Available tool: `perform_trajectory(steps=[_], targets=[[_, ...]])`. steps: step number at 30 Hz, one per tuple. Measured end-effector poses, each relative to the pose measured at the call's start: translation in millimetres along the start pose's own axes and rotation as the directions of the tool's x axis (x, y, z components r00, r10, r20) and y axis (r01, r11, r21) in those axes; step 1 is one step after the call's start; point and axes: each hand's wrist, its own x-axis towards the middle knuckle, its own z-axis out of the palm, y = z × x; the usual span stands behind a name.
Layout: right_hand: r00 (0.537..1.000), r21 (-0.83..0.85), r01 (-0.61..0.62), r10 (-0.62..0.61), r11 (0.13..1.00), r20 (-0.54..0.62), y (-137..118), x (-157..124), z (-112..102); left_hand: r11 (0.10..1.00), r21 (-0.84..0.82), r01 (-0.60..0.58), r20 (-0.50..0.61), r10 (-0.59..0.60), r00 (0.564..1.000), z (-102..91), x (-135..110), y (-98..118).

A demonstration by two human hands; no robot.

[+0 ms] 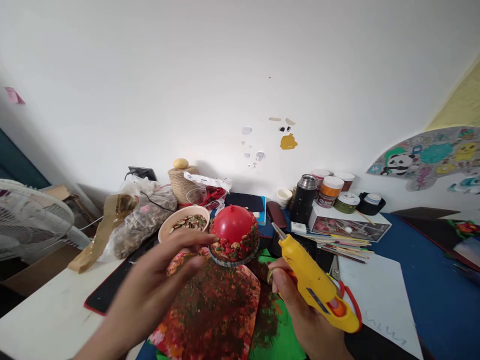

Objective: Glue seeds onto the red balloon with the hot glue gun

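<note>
1. The left hand (159, 280) is blurred, its fingers stretched out and its thumb held apart from them. It appears to grip nothing; its fingertips overlap the lower left of the balloon (231, 225), and whether they touch cannot be told.
2. The right hand (305, 322) is clamped round the yellow glue gun (309, 272), with a small greenish chip (270, 276) at the thumb and fingertips.
3. The gun is at the right of the balloon, its long axis slanting: metal nozzle (277, 230) up and to the left, butt down to the right.
4. The red balloon sits in the middle of the desk, knot upward, lower part crusted with coloured pieces (249, 240), inside a bluish ring (233, 263) at its base.
5. Just behind the left hand, a bowl (164, 230) holds more chips. A sheet (221, 310) daubed red and brown lies in front of the balloon, over a green one (287, 337).
6. Handwritten squiggles mark the white paper (375, 280) at the right; I cannot read them. Labels on the jars (330, 187) are too small to read.
</note>
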Motion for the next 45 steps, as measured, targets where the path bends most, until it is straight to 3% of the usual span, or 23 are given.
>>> perform_trajectory(steps=[4,7,12,17,28,34,39,45], targets=[[1.000,-0.052,-0.013,0.012,0.999,-0.017,6.9,-2.2,2.1,0.931,-0.269,0.246,0.308,-0.159,0.938,58.1,22.7,-5.3],[1.000,-0.055,0.015,-0.016,0.998,-0.011,14.2,-1.8,4.1,0.825,-0.450,0.341,0.391,-0.161,0.906,86.1,21.7,-8.2],[1.000,-0.016,-0.016,0.016,1.000,-0.013,15.4,4.0,7.4,0.662,-0.599,0.451,0.490,-0.143,0.860,106.2,20.8,-11.6],[0.999,0.029,-0.046,0.046,0.999,0.012,9.5,10.1,10.2,0.627,-0.599,0.498,0.534,-0.150,0.832,107.8,23.6,-11.0],[0.999,-0.028,-0.032,0.033,0.999,0.039,24.2,6.3,15.3,0.534,-0.702,0.470,0.465,-0.156,0.871,112.2,24.6,-24.5],[0.991,0.077,-0.099,0.091,0.992,0.093,27.1,2.4,18.2,0.563,-0.696,0.446,0.431,-0.170,0.886,107.8,17.1,-29.2],[0.983,0.138,-0.182,0.175,0.974,0.059,29.9,-0.5,14.9,0.550,-0.747,0.374,0.258,-0.280,0.925,101.6,24.8,-37.0],[0.949,0.263,-0.290,0.241,0.920,0.203,40.2,-11.3,17.9,0.593,-0.779,0.204,0.040,-0.276,0.960,89.5,39.7,-43.7]])
